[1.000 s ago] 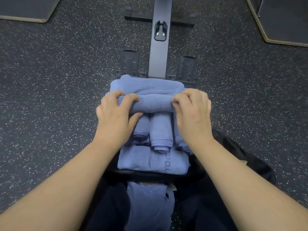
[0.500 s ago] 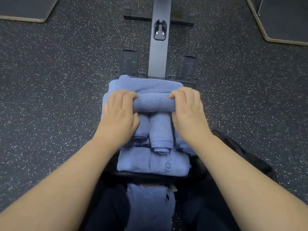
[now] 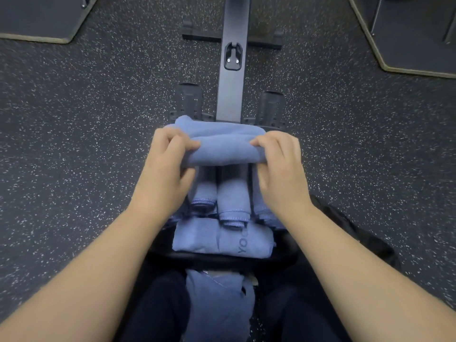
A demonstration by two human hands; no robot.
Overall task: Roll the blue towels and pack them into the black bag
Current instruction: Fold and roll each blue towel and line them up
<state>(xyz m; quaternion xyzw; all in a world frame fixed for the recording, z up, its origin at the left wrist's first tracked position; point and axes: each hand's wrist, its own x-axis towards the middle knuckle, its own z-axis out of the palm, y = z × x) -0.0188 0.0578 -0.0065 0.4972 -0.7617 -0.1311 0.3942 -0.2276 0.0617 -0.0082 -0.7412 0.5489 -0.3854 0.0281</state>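
Lifted since before, the thick blue towel roll [image 3: 225, 151] (soft, creased) is gripped by left hand [image 3: 165, 166] and right hand [image 3: 281, 166]

The light is dim and even, cool in tone, and seems to fall from overhead. The forearms look evenly lit and pale. Soft shadow pools under the rolled towel [image 3: 225, 151] between the hands and in the dark area near the bottom edge. No glare shows anywhere. The speckled floor [image 3: 86, 144] is fairly sharp in the middle but smears toward the borders. Wide-angle distortion bends the mats [image 3: 39, 18] in the top corners outward and stretches the forearms.
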